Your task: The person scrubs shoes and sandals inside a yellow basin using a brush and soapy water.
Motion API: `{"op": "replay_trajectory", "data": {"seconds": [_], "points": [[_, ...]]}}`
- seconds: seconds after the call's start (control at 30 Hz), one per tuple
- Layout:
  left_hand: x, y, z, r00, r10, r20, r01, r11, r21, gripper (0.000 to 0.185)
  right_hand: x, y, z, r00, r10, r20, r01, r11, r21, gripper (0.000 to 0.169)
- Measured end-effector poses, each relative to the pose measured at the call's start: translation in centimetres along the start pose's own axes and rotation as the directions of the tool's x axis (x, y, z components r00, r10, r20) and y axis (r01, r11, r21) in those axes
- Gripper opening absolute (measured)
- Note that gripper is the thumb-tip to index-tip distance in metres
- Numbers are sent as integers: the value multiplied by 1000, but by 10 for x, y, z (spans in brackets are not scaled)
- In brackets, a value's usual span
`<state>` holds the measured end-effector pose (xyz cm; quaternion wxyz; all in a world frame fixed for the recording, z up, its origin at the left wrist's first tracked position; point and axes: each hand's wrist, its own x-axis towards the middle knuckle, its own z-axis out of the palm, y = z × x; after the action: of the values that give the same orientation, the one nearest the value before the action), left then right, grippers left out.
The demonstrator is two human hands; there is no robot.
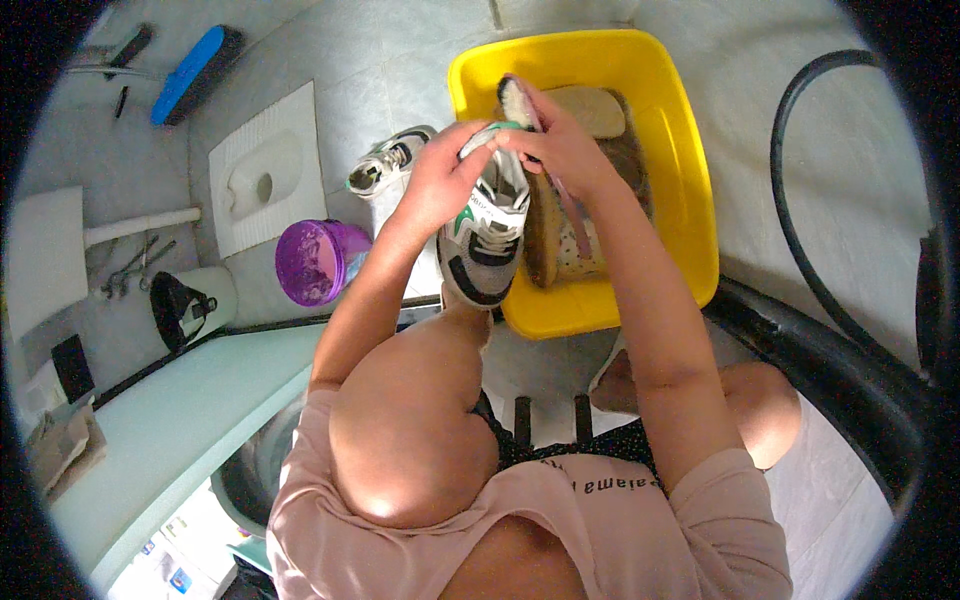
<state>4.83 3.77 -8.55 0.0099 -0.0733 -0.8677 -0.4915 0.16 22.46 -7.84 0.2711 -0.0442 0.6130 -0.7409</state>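
Note:
A white, grey and black sneaker [491, 251] with green accents hangs toe towards me at the left side of the yellow plastic basin [686, 247]. My left hand [442, 176] grips it by the heel and collar. In my right hand [566, 150] is a scrubbing brush [517, 101] with pale bristles and a long pinkish handle; its fingertips also touch the sneaker's collar. Brownish water and more footwear fill the basin, including a pale sole [589, 112] and a speckled piece [577, 251]. A matching sneaker [390, 161] rests left of my left hand.
A purple bucket [322, 262] stands at left, near a squat toilet [266, 176]. A blue broom head [196, 75] leans at the upper left. Along the right run a black hose [780, 165] and a thick black pipe [825, 367]. A pale green counter [202, 382] borders my left.

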Motion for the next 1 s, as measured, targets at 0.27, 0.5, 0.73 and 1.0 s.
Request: {"op": "replay_trajectory", "data": {"seconds": [0.27, 0.5, 0.73, 1.0], "points": [[0, 0, -10, 997, -55, -58, 67, 970, 233, 24, -22, 11, 34, 912, -411, -1, 250, 557, -792, 43], [6, 4, -1, 995, -84, -49, 92, 979, 180, 28, -20, 11, 29, 910, -416, -5, 228, 510, -829, 39], [3, -8, 8, 985, -172, 32, 171, 984, 42, 25, -2, 25, 19, 878, -467, -101, 200, 551, -810, 38], [0, -10, 10, 989, -142, -27, 143, 989, 26, 27, -10, 34, 22, 881, -458, -119, 117, 454, -884, 37]]}}
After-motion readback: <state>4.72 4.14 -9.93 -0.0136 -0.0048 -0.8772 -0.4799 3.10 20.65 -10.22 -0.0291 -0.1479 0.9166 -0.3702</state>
